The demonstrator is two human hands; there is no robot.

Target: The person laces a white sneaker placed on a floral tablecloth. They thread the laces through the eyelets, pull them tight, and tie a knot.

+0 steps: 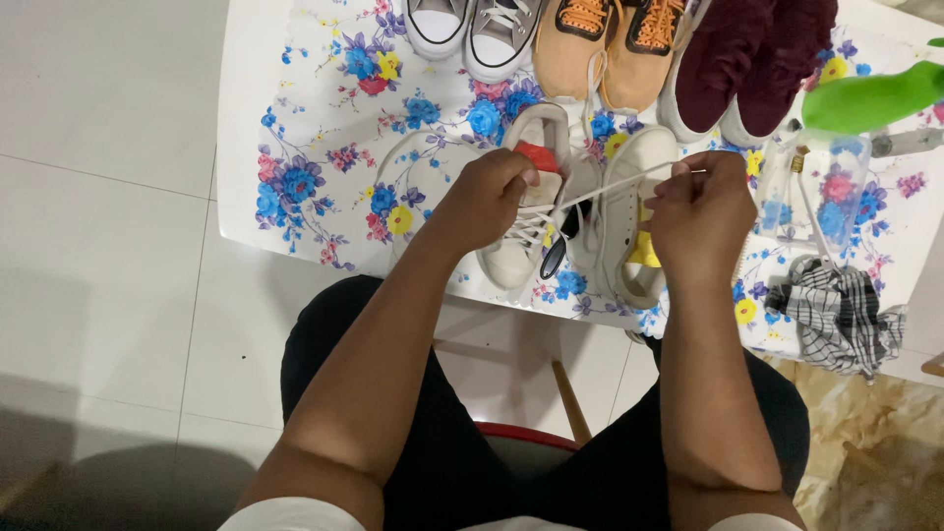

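1. On the flowered counter [295, 118] before us lie two white sneakers [531, 197], side by side near its front edge.
2. Our left hand [487, 197] rests on the left sneaker, fingers closed around its lace.
3. Our right hand [700, 211] pinches the white shoelace [615, 185], which runs taut between both hands.
4. Behind stand grey sneakers [472, 29], tan boots [605, 49] and maroon shoes [752, 59]; a checked cloth [836, 315] lies at right.

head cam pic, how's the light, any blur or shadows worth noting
Head view: soft, even light, with no harsh glare on the floral tablecloth; the left hand, right hand and white shoelace are reasonably sharp; the green object at the right edge is blurred; a dim shadow darkens the floor tiles at lower left.
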